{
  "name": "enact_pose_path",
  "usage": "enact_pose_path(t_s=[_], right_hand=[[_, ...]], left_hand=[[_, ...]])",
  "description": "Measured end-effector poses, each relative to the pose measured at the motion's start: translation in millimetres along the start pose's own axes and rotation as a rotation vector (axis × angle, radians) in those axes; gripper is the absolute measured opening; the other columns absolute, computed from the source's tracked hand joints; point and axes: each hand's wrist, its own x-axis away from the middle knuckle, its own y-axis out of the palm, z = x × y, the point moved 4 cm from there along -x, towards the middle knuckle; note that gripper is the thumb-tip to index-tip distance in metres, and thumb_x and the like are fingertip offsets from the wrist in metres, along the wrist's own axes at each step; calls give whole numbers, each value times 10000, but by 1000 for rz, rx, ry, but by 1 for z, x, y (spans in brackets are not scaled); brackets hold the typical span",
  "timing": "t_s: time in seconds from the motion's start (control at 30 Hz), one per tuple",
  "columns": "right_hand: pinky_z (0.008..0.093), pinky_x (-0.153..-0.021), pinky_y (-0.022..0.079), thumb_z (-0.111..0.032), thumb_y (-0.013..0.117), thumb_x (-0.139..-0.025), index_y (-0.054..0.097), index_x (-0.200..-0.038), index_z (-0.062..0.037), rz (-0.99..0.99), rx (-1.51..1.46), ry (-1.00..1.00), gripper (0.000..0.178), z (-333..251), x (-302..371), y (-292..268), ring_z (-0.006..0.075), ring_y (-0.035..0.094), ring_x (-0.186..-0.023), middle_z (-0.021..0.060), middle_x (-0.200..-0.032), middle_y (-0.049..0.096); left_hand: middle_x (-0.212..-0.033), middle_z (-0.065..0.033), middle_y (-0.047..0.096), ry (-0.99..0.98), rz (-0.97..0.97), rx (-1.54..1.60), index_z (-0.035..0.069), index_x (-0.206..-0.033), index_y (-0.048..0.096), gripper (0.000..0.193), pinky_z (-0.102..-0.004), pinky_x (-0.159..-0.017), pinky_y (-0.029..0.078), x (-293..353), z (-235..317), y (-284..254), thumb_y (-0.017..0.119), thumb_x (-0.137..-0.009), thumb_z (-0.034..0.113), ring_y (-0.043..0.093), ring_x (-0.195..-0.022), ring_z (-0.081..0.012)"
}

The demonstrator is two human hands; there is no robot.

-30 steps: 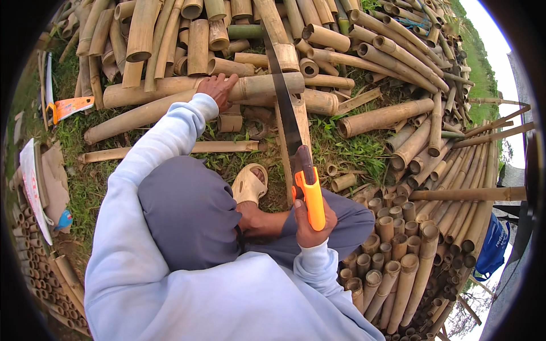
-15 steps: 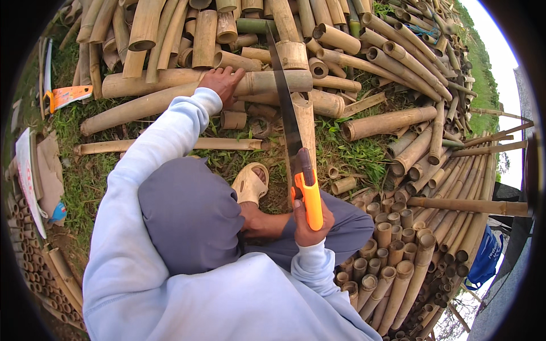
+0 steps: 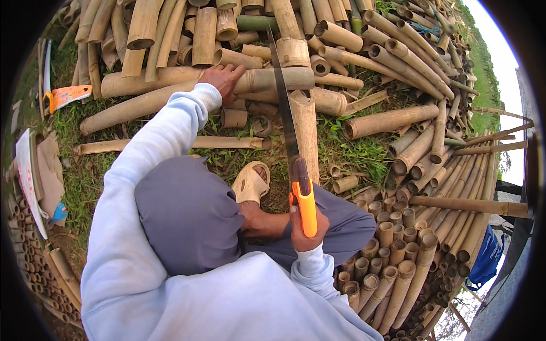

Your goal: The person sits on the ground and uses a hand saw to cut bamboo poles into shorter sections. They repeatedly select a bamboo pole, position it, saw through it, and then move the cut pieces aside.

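Note:
My right hand [image 3: 309,228] is wrapped round the orange handle of a hand saw [image 3: 289,122]. The long dark blade points away from me and crosses a bamboo pole [image 3: 259,81] near its right end. My left hand [image 3: 223,80] grips that pole from above, left of the blade, with its fingers curled over the far side. Beneath the pole's right end, a pale split bamboo piece [image 3: 305,131] slopes toward me. Whether the blade has cut into the pole is hard to make out.
Piled bamboo pieces [image 3: 205,37] fill the far side. Upright cut tubes [image 3: 387,278] stand packed at my right. Another orange-handled saw [image 3: 68,96] lies at the far left. A split bamboo strip [image 3: 170,144] rests on the grass, near my sandalled foot [image 3: 251,182].
The saw has been pulled a little toward me, its handle now lower and slightly left. My left hand keeps its place on the bamboo pole.

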Motion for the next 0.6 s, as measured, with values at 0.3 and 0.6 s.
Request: enact_pose_path(t_s=[0.3,0.6], right_hand=[[283,-654,513,5,701,-890,700,-1160,49,-2,44,-28,273,-3,4,8,171,643,-656,110,-779,685],[311,-585,488,-38,701,-921,692,-1034,32,39,-8,-46,133,20,-48,35,138,589,-591,112,-697,631]], left_hand=[[-1234,-150,649,6,-60,34,169,-1376,476,730,-447,-959,555,-1,-4,-6,830,-758,329,668,-1125,-364],[-1203,-149,659,1,-47,72,142,-1330,496,706,-469,-941,550,-5,2,-9,828,-731,315,673,-1089,-375]])
